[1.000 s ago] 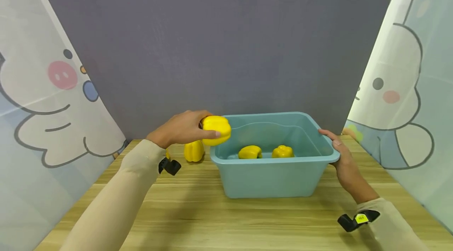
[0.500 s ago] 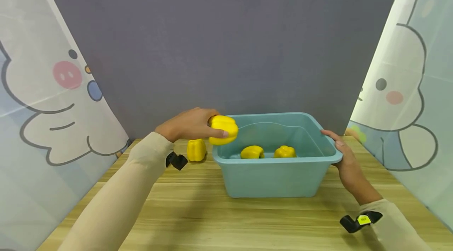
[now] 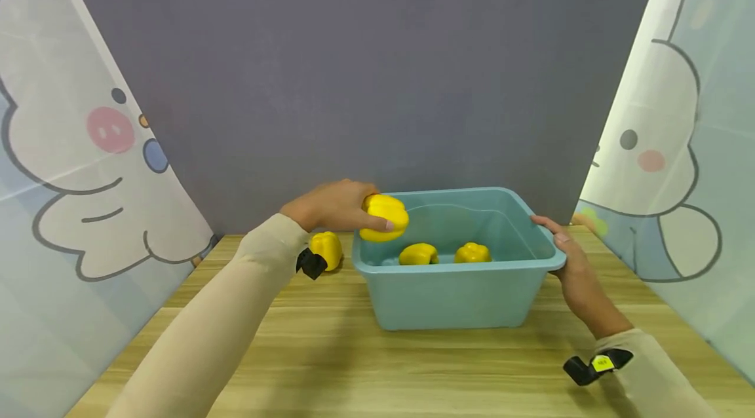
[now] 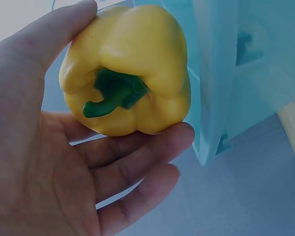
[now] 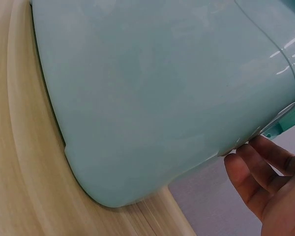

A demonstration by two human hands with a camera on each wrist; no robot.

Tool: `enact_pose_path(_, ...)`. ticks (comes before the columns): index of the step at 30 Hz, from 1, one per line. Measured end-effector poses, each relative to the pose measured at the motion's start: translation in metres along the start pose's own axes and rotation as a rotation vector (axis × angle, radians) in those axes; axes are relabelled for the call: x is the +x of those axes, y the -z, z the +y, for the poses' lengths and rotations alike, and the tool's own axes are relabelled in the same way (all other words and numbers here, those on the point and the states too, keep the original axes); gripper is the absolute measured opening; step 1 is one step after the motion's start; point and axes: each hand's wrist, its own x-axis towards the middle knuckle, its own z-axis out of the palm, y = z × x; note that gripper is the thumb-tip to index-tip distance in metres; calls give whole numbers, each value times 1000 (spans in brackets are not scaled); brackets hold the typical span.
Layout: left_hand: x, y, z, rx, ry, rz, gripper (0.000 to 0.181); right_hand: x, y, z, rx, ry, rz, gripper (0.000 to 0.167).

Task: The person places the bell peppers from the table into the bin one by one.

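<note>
The left hand (image 3: 342, 205) grips a yellow bell pepper (image 3: 386, 217) just above the left rim of a light blue bin (image 3: 454, 300). In the left wrist view the pepper (image 4: 132, 54) shows its green stem, with the fingers and thumb of the left hand (image 4: 54, 162) around it. Inside the bin lie two more yellow peppers, one on the left (image 3: 418, 254) and one on the right (image 3: 472, 253). The right hand (image 3: 575, 274) holds the bin's right rim; in the right wrist view the fingertips of this hand (image 5: 270, 182) touch the underside of the rim.
Another yellow pepper (image 3: 327, 250) stands on the wooden table (image 3: 354, 372) left of the bin, close to the left wrist's camera. A grey panel (image 3: 366, 77) rises behind the table, and cloth with cartoon figures hangs on both sides.
The left hand has moved right with its pepper, from beside the bin's left rim to over it. The right hand and the bin have stayed in place.
</note>
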Motion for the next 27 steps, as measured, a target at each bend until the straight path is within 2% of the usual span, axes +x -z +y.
enact_pose_path(5,7,-2,5,23,-6,-13,55,0,-2,2,23,-3,9,50)
enact_pose_path(15,22,5,16,67,-48,-38,52,3,-2,-1,10,9,16,50)
enact_pose_path(22,38,7,21,58,-22,-97,55,3,0,-1,-26,0,1,53)
enact_pose_path(27,47,5,25,47,-24,-123,54,1,-1,0,-37,-7,3,53)
